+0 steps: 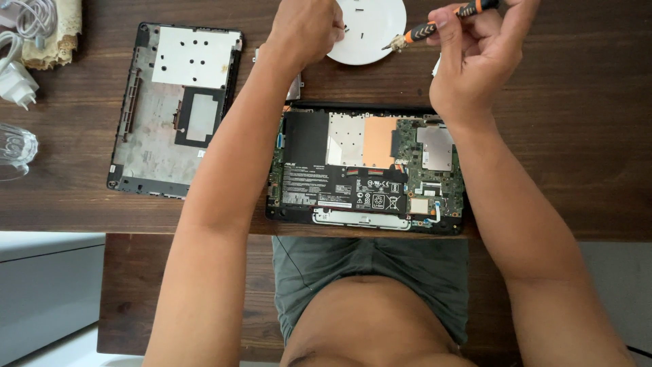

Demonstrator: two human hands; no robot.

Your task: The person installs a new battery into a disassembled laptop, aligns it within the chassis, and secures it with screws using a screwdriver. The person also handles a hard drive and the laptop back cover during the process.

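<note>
Head view: right hand (475,61) grips screwdriver (435,26), tip pointing down-left.

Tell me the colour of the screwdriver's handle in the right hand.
The screwdriver handle is black with orange bands, seen in the head view.

On the dark wooden tabletop (577,136) an opened laptop (367,166) lies near the person, its battery and circuit board bare. The removed bottom cover (173,109) lies to its left, inside face up. At the far edge, the left hand (305,27) rests its fingers on a white round dish (370,30). The right hand (479,58) holds an orange and black screwdriver (435,26), tip pointing left toward the dish. A white charger (15,81) sits at far left.
</note>
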